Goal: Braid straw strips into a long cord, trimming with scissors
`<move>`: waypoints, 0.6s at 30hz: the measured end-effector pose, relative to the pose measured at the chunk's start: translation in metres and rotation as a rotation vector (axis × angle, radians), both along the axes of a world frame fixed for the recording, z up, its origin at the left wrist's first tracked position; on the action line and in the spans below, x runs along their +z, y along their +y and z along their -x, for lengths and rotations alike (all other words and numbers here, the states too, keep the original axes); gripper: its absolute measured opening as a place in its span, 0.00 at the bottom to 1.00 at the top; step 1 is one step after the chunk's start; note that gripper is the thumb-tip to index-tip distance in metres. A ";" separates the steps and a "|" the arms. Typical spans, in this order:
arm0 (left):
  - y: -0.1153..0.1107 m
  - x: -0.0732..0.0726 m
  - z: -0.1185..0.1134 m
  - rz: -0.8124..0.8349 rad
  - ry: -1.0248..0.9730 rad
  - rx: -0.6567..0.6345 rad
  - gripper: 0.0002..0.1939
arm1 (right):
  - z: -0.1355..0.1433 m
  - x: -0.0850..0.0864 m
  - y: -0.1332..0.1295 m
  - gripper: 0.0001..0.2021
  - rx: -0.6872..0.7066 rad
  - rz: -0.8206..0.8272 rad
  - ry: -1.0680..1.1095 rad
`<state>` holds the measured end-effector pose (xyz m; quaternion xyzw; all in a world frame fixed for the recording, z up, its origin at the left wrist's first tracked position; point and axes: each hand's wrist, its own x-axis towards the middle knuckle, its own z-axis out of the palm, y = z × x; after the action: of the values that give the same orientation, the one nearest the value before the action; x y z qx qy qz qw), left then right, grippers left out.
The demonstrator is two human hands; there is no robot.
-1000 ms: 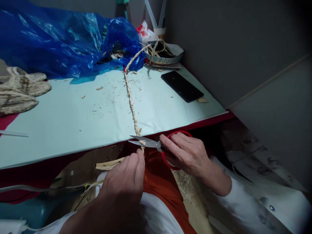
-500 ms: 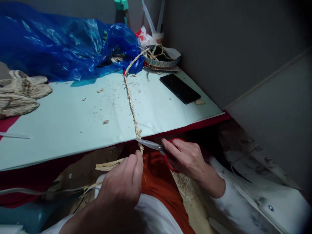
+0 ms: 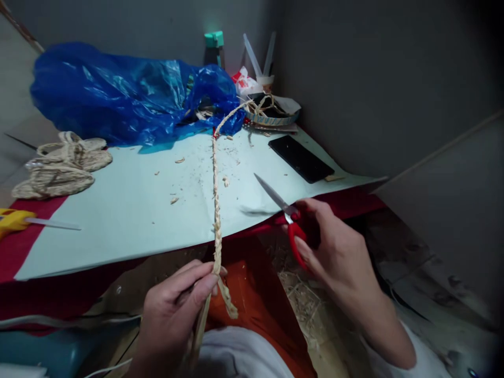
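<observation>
A pale braided straw cord (image 3: pixel 216 194) runs from the back of the table towards me, over the front edge. My left hand (image 3: pixel 177 304) pinches its near end between thumb and fingers, with loose strands (image 3: pixel 227 302) hanging below the grip. My right hand (image 3: pixel 334 252) is wrapped around the red handles of a pair of scissors (image 3: pixel 281 202). The blades are together, point forward and left above the table's front edge, and stand apart from the cord. Small straw clippings (image 3: pixel 226 181) lie beside the cord.
A crumpled blue plastic bag (image 3: pixel 118 94) lies at the back, near a round tray (image 3: pixel 271 119) of straw pieces. A black phone (image 3: pixel 301 158) rests on the right. At left are woven straw slippers (image 3: pixel 59 173) and a yellow glue gun (image 3: pixel 16 221). A wall (image 3: pixel 374 105) stands at right.
The scissors have moved right, away from the cord, and their tips point more forward. My left hand has turned, its thumb now on top of the cord. A clipping now lies beside the cord.
</observation>
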<state>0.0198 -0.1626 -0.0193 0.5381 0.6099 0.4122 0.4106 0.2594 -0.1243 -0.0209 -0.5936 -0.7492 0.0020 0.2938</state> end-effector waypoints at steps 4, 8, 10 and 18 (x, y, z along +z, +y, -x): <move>-0.007 0.006 -0.001 0.337 -0.322 0.214 0.12 | 0.005 0.027 0.016 0.13 0.004 -0.019 -0.124; -0.009 0.007 -0.001 0.448 -0.521 0.184 0.14 | 0.004 0.051 0.013 0.14 0.035 -0.089 -0.178; -0.008 0.005 0.000 0.463 -0.590 0.152 0.14 | 0.004 0.057 0.013 0.12 0.039 -0.102 -0.209; -0.009 0.006 0.001 0.483 -0.700 0.132 0.11 | 0.030 0.040 0.078 0.07 -0.014 -0.034 -0.302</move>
<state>0.0183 -0.1715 -0.0130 0.2143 0.5460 0.4406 0.6796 0.2298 -0.0465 0.0189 -0.5872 -0.7806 -0.1021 0.1881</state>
